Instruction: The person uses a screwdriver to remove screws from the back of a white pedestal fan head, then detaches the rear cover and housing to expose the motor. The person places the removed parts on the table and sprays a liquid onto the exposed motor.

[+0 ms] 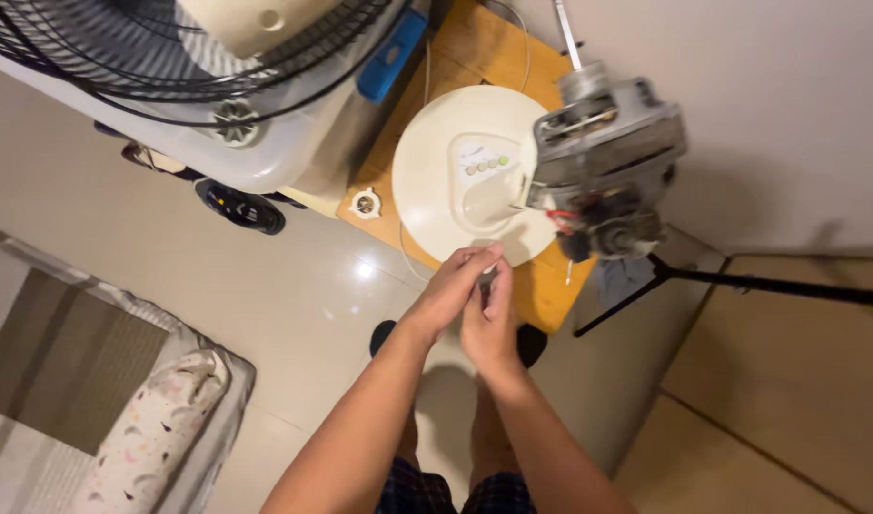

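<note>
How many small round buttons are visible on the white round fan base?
4. The buttons sit in one short row on the panel of the white fan base, just left of the bare motor. The motor may hide others.

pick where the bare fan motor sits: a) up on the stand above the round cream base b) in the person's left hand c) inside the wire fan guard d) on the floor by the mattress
a: the fan motor stands over the round cream base, apart from both hands.
</note>
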